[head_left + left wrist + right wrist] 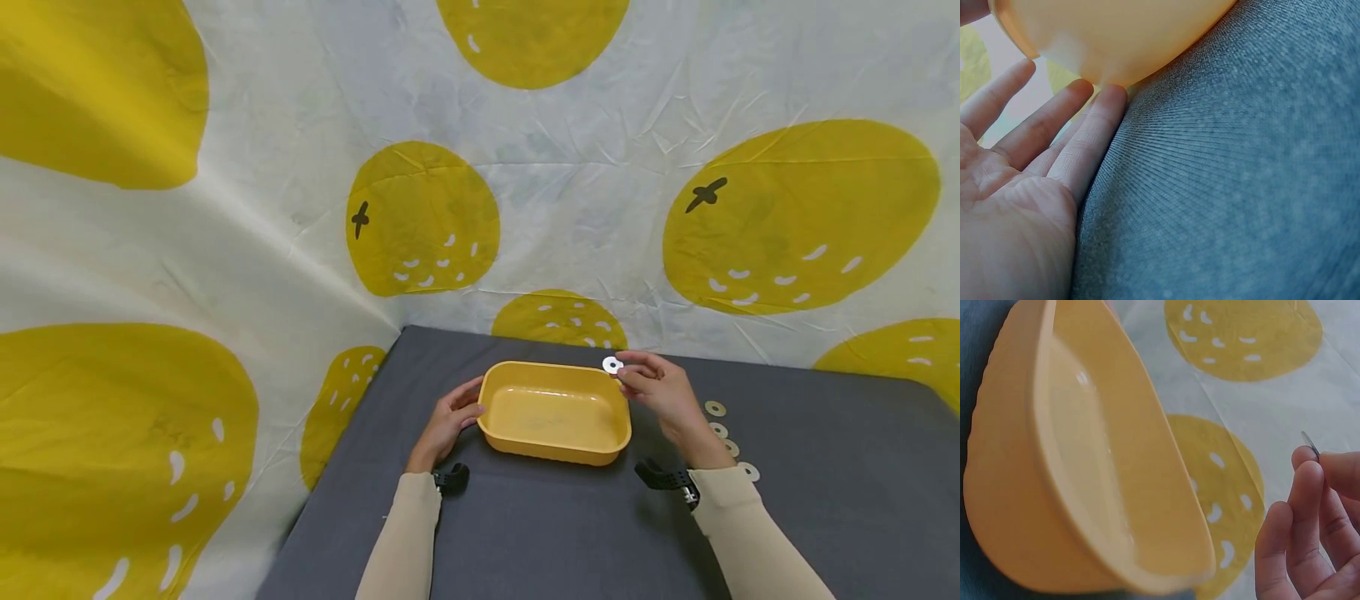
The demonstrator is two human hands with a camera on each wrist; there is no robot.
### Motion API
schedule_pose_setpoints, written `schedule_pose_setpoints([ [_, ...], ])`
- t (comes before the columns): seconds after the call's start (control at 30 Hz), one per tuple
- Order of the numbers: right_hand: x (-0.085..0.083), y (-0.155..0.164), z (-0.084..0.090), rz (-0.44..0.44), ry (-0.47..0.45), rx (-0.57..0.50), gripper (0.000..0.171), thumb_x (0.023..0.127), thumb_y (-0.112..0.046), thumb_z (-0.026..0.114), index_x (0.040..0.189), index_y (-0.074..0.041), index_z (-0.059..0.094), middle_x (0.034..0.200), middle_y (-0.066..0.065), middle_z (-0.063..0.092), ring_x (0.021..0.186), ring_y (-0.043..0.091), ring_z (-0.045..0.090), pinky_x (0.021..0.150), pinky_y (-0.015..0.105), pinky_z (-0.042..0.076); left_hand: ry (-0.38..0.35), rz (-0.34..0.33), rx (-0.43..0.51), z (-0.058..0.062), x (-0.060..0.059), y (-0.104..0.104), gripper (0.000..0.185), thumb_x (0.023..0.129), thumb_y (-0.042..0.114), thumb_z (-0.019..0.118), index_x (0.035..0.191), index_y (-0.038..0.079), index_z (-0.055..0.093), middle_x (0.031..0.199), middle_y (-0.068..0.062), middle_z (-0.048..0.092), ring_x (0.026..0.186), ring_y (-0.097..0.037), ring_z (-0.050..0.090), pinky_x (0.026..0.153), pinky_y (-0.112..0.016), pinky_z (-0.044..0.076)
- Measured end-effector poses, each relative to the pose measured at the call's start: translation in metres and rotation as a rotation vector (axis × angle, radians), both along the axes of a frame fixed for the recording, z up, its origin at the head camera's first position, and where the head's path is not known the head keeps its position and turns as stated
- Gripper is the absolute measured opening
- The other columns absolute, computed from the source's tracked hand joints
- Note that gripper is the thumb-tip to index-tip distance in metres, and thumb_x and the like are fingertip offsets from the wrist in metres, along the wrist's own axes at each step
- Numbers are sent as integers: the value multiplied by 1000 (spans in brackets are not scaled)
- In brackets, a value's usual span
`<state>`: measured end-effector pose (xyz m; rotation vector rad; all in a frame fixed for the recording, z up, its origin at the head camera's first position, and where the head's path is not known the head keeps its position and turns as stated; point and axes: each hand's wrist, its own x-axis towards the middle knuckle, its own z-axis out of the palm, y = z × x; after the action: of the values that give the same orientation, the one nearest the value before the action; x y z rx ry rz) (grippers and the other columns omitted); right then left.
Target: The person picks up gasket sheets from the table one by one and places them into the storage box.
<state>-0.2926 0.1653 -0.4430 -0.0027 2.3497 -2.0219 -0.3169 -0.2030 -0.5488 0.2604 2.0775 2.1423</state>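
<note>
My right hand (660, 392) pinches a flat metal washer (612, 365) between thumb and fingertips, over the far right corner of a yellow plastic tub (555, 452). The right wrist view shows the washer (1310, 444) edge-on above the fingertips, beside the tub's rim. My left hand (448, 421) is at the tub's left end, its thumb at the rim. Seen from the left wrist, the extended fingers (1094, 131) have their tips against the outside wall. Inside the tub only its bare floor shows.
Several washers (716, 408) lie in a rough column on the grey cloth (555, 533), right of the tub and partly behind the right wrist. A white curtain with yellow fruit prints (577, 225) hangs along the back and left of the table.
</note>
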Motion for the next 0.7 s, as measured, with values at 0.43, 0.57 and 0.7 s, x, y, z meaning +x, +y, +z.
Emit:
schedule_pose_setpoints([
  [0.43, -7, -33, -3, -3, -18, -81, 44, 100, -15, 67, 140, -1, 57, 91, -12, 73, 81, 11, 69, 79, 25, 60, -28, 11, 3, 1, 0, 1, 61, 95, 17, 72, 152, 19, 51, 147, -15, 58, 127, -24, 62, 105, -39, 53],
  [0.57, -9, -42, -6, 16, -22, -90, 42, 100, -16, 67, 139, -2, 58, 93, -10, 74, 81, 14, 68, 78, 25, 59, -18, 11, -3, 1, 1, 1, 60, 95, 17, 71, 152, 18, 51, 146, -16, 58, 127, -24, 62, 105, -40, 54],
  [0.7, -12, -52, -10, 13, -36, -95, 39, 100, -15, 66, 137, -3, 59, 94, -8, 75, 83, 16, 68, 77, 24, 59, -17, 6, -8, 2, 1, 0, 60, 95, 17, 71, 152, 18, 50, 147, -16, 58, 127, -24, 62, 104, -39, 54],
])
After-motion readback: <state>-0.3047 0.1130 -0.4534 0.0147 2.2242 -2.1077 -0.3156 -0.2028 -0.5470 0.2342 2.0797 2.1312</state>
